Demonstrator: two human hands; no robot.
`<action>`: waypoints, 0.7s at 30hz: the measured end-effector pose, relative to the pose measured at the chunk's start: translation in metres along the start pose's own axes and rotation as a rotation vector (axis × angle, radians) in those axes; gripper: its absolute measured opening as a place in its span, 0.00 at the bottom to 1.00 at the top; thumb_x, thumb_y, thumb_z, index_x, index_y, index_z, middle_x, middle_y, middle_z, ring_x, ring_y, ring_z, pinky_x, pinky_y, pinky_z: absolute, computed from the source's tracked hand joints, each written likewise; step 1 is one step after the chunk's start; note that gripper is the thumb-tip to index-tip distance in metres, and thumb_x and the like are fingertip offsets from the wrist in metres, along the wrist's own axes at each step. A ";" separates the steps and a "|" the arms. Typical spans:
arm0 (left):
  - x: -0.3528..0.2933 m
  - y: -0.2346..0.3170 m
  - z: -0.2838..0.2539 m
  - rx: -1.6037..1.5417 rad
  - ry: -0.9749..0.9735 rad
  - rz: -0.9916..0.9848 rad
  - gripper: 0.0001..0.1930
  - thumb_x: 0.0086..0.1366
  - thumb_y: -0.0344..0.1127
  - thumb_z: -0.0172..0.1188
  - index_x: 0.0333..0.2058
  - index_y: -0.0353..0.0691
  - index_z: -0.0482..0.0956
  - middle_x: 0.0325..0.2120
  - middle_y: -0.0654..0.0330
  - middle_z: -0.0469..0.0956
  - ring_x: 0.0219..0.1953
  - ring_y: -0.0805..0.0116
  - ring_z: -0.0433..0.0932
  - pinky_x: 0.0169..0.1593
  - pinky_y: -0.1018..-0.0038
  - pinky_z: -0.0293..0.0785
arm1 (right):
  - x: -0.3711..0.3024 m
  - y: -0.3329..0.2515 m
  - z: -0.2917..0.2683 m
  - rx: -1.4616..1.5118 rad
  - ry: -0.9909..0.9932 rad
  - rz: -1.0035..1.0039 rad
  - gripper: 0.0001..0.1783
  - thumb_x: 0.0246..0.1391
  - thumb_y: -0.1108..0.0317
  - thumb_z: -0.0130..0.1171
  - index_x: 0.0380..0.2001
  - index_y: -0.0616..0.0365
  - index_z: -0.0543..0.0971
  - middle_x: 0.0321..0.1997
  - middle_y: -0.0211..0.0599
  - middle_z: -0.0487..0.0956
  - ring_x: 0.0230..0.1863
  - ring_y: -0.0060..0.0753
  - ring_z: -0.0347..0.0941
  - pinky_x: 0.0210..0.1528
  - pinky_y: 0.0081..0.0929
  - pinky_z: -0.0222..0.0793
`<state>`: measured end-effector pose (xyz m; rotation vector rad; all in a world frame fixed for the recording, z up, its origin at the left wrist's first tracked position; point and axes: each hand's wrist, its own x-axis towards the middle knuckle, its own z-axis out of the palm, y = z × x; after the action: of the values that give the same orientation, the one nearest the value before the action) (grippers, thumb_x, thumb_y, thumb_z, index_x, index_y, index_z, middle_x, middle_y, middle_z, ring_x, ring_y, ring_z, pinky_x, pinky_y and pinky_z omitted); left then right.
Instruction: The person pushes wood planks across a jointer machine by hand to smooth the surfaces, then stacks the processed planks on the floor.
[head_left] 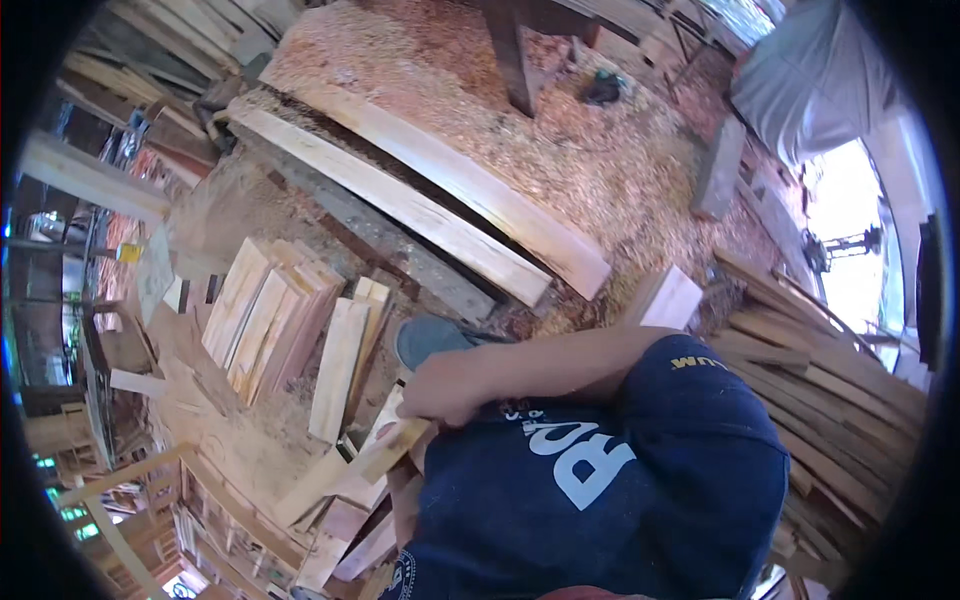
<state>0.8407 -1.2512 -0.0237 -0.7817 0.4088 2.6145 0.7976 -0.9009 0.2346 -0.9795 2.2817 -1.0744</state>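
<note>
My right hand (445, 390) reaches across my dark blue shirt and is closed on the upper end of a short pale wooden strip (375, 455). The strip slants down to the left over a heap of offcuts. My left hand (405, 500) shows only as a bit of skin beneath the strip, beside the shirt; its fingers are hidden. A grey-blue shoe (430, 338) sits just above my right hand.
A stack of short boards (280, 315) lies to the left. Two long planks (430, 200) cross a sawdust-covered floor (580, 140). A pile of thin slats (830, 410) fills the right side, with a pale wooden block (668, 297) and a grey tarp (815, 85) beyond.
</note>
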 end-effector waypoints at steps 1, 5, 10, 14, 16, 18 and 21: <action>-0.001 0.003 0.008 -0.055 -0.037 -0.001 0.24 0.67 0.62 0.59 0.43 0.45 0.78 0.43 0.60 0.80 0.46 0.60 0.77 0.49 0.61 0.75 | -0.016 -0.001 0.000 0.032 0.025 0.047 0.16 0.48 0.68 0.65 0.42 0.57 0.80 0.38 0.52 0.83 0.42 0.61 0.82 0.44 0.55 0.77; 0.001 0.020 0.050 -0.251 -0.211 -0.011 0.22 0.69 0.59 0.59 0.43 0.45 0.79 0.42 0.61 0.80 0.48 0.60 0.76 0.51 0.59 0.74 | -0.056 0.029 0.011 -0.011 0.144 0.249 0.18 0.48 0.73 0.63 0.45 0.54 0.79 0.47 0.50 0.83 0.50 0.61 0.80 0.47 0.52 0.76; -0.007 0.019 0.099 -0.402 -0.392 -0.031 0.19 0.71 0.56 0.58 0.42 0.45 0.80 0.42 0.62 0.80 0.52 0.59 0.75 0.54 0.57 0.73 | -0.085 0.108 0.057 -0.078 0.753 0.276 0.14 0.61 0.66 0.56 0.49 0.54 0.76 0.54 0.49 0.79 0.50 0.52 0.80 0.44 0.46 0.80; 0.008 -0.030 0.161 -0.312 -0.597 0.056 0.24 0.73 0.56 0.53 0.57 0.45 0.76 0.58 0.58 0.77 0.68 0.57 0.67 0.68 0.53 0.63 | -0.127 0.129 0.056 0.968 0.889 0.635 0.12 0.67 0.60 0.54 0.46 0.55 0.75 0.42 0.40 0.80 0.38 0.36 0.81 0.32 0.38 0.78; 0.022 -0.063 0.198 -0.228 -0.663 0.033 0.25 0.73 0.56 0.53 0.58 0.45 0.75 0.59 0.58 0.76 0.69 0.57 0.66 0.69 0.53 0.62 | -0.168 0.113 0.010 1.569 0.632 0.677 0.14 0.70 0.55 0.55 0.48 0.54 0.74 0.39 0.35 0.77 0.29 0.27 0.74 0.31 0.31 0.73; 0.042 -0.109 0.247 -0.114 -0.735 -0.009 0.26 0.73 0.57 0.53 0.59 0.45 0.74 0.61 0.57 0.75 0.69 0.56 0.65 0.70 0.53 0.61 | -0.186 0.170 0.018 1.359 0.416 0.729 0.17 0.70 0.53 0.57 0.49 0.55 0.75 0.35 0.38 0.77 0.26 0.27 0.71 0.27 0.29 0.70; 0.073 -0.194 0.317 0.094 -0.810 -0.034 0.28 0.73 0.58 0.52 0.61 0.45 0.72 0.63 0.57 0.73 0.70 0.55 0.64 0.71 0.54 0.59 | -0.232 0.214 0.011 1.372 0.459 0.823 0.27 0.68 0.48 0.59 0.51 0.65 0.77 0.33 0.38 0.79 0.27 0.31 0.73 0.27 0.35 0.71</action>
<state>0.7214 -0.9402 0.1572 0.3181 0.2621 2.5829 0.8684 -0.6365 0.0777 0.7149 1.2826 -1.9722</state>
